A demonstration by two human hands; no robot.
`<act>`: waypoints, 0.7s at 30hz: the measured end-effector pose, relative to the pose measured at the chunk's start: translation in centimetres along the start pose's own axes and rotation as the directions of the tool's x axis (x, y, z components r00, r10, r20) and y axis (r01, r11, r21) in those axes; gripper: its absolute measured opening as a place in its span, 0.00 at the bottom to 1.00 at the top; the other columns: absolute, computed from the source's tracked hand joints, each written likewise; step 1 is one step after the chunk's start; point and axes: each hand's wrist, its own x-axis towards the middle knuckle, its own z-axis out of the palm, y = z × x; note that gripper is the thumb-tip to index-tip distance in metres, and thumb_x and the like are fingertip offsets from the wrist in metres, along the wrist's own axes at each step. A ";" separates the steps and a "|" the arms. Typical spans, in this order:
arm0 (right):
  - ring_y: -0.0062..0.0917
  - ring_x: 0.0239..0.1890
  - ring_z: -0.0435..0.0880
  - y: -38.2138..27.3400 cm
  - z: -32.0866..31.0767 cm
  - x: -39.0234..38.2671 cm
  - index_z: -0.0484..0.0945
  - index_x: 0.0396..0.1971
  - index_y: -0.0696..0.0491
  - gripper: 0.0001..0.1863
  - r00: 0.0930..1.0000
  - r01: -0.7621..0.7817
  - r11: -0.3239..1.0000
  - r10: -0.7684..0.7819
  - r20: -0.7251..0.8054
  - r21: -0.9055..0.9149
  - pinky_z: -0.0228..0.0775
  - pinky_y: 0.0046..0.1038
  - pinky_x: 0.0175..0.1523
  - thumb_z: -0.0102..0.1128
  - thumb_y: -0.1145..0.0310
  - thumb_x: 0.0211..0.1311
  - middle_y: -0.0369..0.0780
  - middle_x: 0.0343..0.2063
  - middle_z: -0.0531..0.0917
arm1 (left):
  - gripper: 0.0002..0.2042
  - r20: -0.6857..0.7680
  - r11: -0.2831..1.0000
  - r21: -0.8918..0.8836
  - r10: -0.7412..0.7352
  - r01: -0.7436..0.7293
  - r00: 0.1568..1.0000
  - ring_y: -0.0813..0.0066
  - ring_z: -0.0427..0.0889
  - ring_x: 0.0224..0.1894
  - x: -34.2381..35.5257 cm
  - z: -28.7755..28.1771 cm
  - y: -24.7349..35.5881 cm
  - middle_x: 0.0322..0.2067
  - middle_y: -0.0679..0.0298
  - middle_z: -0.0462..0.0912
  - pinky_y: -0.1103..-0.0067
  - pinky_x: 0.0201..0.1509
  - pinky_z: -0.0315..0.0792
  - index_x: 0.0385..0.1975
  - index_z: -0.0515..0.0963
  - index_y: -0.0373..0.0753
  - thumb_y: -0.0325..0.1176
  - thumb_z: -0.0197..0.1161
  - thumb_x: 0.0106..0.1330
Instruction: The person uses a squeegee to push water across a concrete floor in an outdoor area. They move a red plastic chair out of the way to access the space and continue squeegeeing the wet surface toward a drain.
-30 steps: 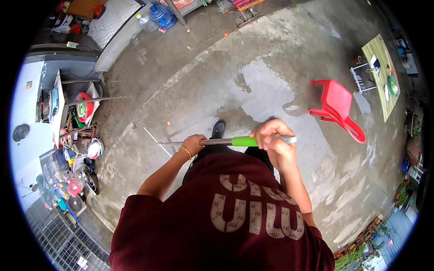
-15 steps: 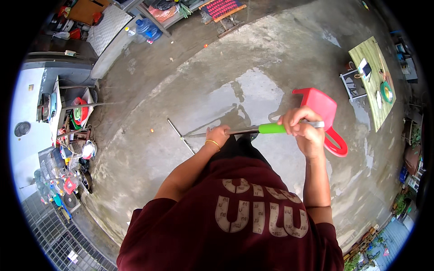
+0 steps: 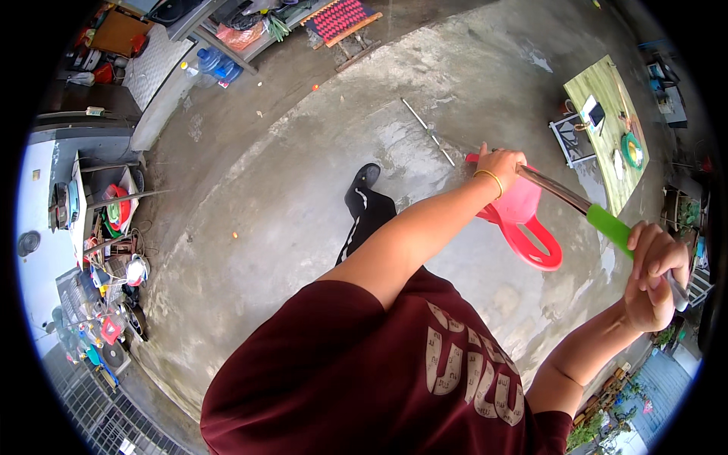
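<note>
A floor squeegee [image 3: 557,188] with a metal pole and a green grip slants across the right side in both my hands. My left hand [image 3: 500,171] is wrapped round the pole lower down. Up at the handle end, beside the green grip, my right hand [image 3: 657,274] is closed on it. The thin squeegee head [image 3: 428,131] rests on the wet concrete floor, beyond my left hand. Below the pole stands a red plastic chair [image 3: 535,246] with a looped back, partly hidden by my left hand and forearm.
At right a pale wooden table [image 3: 580,87] holds a green basket [image 3: 632,150], with a metal-framed stool [image 3: 570,140] beside it. A rack with bowls [image 3: 117,206] and clutter line the left wall. A blue water bottle [image 3: 218,67] and a woven-top stool [image 3: 343,21] stand at the back.
Both hands have swung right with the squeegee, and the right hand has come lower. Its head has moved away and right across the floor. A foot now shows stepped forward.
</note>
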 end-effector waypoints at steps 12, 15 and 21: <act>0.17 0.18 0.62 4.3 4.8 3.9 0.67 0.24 0.52 0.03 0.869 0.104 0.918 0.103 -0.484 0.382 0.58 0.29 0.35 0.51 0.73 0.54 0.31 0.12 0.64 | 0.03 0.126 0.950 0.280 0.102 -0.134 0.987 0.65 0.81 0.42 -0.4 -14.5 -6.8 0.30 0.69 0.84 0.55 0.68 0.51 0.28 0.80 0.51 0.34 0.59 0.59; 0.20 0.18 0.64 9.7 8.9 8.0 0.71 0.27 0.57 0.03 0.896 0.039 0.851 0.202 -0.396 0.524 0.63 0.32 0.35 0.50 0.74 0.52 0.33 0.14 0.67 | 0.05 0.064 0.926 0.378 -0.057 0.029 0.996 0.61 0.82 0.40 -2.8 -19.6 -14.1 0.30 0.64 0.85 0.54 0.66 0.55 0.29 0.82 0.49 0.37 0.59 0.60; 0.24 0.20 0.69 16.6 14.3 12.3 0.73 0.25 0.59 0.04 0.898 -0.151 0.721 0.386 -0.211 0.677 0.71 0.39 0.45 0.50 0.80 0.47 0.38 0.16 0.71 | 0.07 0.161 0.854 0.449 -0.367 0.264 0.916 0.59 0.81 0.42 -4.2 -24.2 -20.8 0.33 0.63 0.85 0.49 0.66 0.52 0.32 0.83 0.51 0.40 0.57 0.61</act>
